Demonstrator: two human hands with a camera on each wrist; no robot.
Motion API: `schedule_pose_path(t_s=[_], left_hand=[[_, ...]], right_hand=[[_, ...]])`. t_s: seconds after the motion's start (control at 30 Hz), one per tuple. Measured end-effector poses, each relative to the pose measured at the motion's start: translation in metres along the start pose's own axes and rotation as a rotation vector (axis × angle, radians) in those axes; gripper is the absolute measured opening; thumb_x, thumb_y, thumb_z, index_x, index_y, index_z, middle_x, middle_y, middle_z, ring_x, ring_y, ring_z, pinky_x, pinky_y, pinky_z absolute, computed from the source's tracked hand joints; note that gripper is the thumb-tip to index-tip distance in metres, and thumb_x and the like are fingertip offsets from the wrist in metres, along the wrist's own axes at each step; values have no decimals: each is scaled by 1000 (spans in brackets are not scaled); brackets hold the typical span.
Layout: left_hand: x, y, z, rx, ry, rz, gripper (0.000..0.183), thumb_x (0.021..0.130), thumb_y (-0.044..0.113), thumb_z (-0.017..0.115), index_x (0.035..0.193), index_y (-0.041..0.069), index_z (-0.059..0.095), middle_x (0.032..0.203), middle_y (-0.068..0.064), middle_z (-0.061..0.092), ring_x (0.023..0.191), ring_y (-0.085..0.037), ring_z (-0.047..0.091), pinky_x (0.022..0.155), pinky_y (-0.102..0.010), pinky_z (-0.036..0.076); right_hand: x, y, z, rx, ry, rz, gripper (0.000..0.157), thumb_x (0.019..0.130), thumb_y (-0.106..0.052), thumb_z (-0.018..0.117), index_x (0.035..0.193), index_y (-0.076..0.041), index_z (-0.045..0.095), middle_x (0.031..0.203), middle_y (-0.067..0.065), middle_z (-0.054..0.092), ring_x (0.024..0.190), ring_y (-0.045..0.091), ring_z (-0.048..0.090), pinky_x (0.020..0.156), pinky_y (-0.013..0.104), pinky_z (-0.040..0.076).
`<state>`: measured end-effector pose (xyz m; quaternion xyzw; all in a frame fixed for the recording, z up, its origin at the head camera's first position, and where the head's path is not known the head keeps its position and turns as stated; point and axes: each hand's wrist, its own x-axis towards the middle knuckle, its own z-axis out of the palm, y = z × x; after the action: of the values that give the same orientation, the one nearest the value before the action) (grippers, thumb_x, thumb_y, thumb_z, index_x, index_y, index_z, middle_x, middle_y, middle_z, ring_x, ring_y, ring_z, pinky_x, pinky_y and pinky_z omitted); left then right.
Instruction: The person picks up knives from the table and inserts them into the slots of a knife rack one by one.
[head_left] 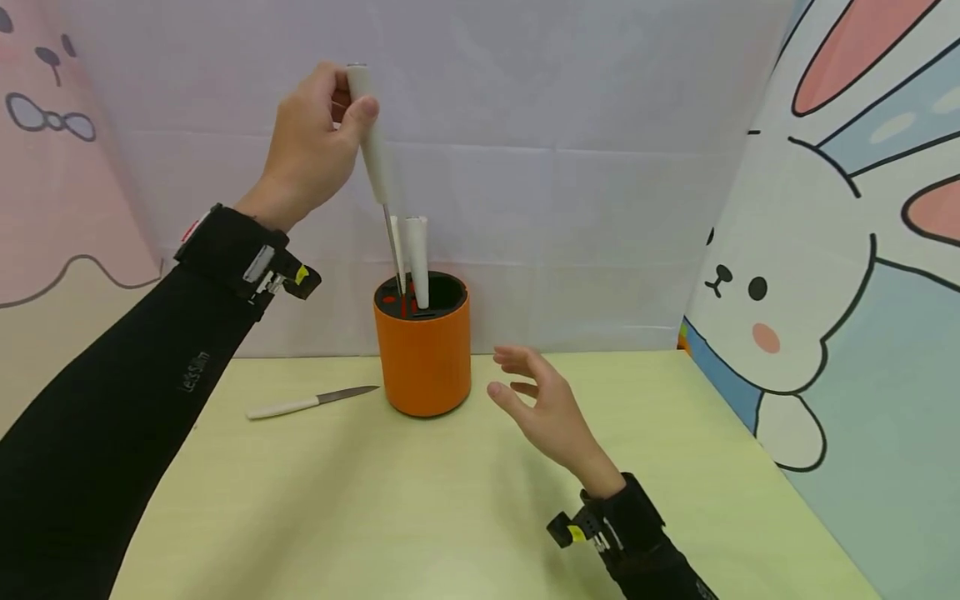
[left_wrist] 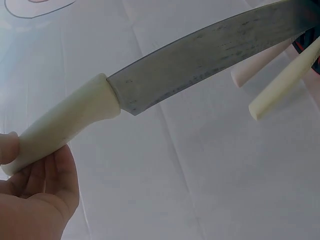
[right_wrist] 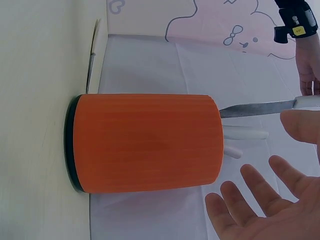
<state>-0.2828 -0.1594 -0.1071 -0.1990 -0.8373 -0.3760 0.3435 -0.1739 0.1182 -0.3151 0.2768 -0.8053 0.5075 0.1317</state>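
Note:
My left hand [head_left: 311,142] grips the white handle of a large kitchen knife [left_wrist: 200,52] near its butt end. The knife points down, its tip at the black top of an orange knife block [head_left: 423,362]. Much of the blade shows above the block in the left wrist view. Two more white knife handles [head_left: 417,262] stick up from the block. My right hand [head_left: 543,408] hovers to the right of the block, fingers loosely bent and holding nothing. A small knife [head_left: 311,402] with a white handle lies on the table left of the block, blade toward it.
The pale yellow table [head_left: 420,517] ends at a white sheet [head_left: 600,233] hanging behind the block. A cartoon rabbit panel [head_left: 787,317] stands along the right side, and a pink printed one [head_left: 67,192] along the left.

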Motion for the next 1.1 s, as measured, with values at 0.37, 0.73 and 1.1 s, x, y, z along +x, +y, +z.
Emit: schedule_pose_path(t_s=[0.37,0.73,1.1], left_hand=[[-14,-20,14,10,-84,10,34,101,32,48,121,4,49,110,-4,51,99,-14,49,84,-29,42],[-38,-51,35,15,-165,-17,33,101,33,48,118,4,49,107,-7,53,97,-18,49,86,-35,42],[-56,-69,53,-10,-215,-27,31,102,32,48,115,4,49,105,-9,53,92,-22,48,82,-39,42]], right_hand=[[-1,0,0,5,4,11,42,93,-9,63,132,-7,49,126,10,55,115,24,51,95,42,47],[0,0,2,4,1,16,42,93,-10,64,133,-8,49,127,10,55,115,23,51,94,40,47],[-1,0,1,4,2,10,42,93,-9,63,133,-9,49,126,9,55,115,22,51,94,40,47]])
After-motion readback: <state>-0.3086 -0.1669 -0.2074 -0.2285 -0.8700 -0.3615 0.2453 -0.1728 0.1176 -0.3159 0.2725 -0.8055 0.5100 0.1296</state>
